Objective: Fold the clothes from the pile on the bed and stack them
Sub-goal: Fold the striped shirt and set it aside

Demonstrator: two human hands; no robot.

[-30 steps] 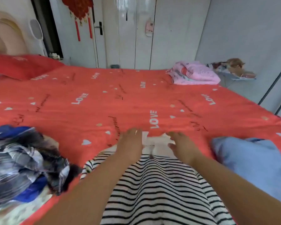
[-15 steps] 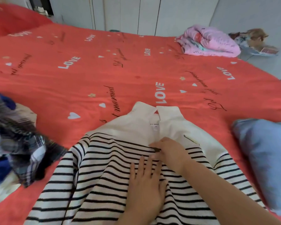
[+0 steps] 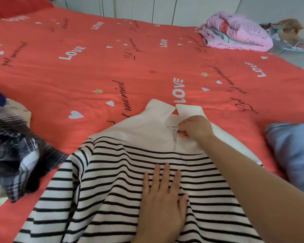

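Lying flat on the red bed [image 3: 112, 72], the striped sweater [image 3: 112, 190] points its white collar [image 3: 158, 107] away from the person. The left hand [image 3: 162, 199] presses flat on the stripes, fingers straight; the right hand [image 3: 193, 128] pinches the zip [image 3: 174, 142] just below the collar. The clothes pile [image 3: 16, 155] sits at left, a blue garment [image 3: 291, 155] at right

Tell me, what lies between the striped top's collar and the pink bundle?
Only bare red bedspread, printed with LOVE and hearts, between the striped top's collar and the pink bundle, per the head view.
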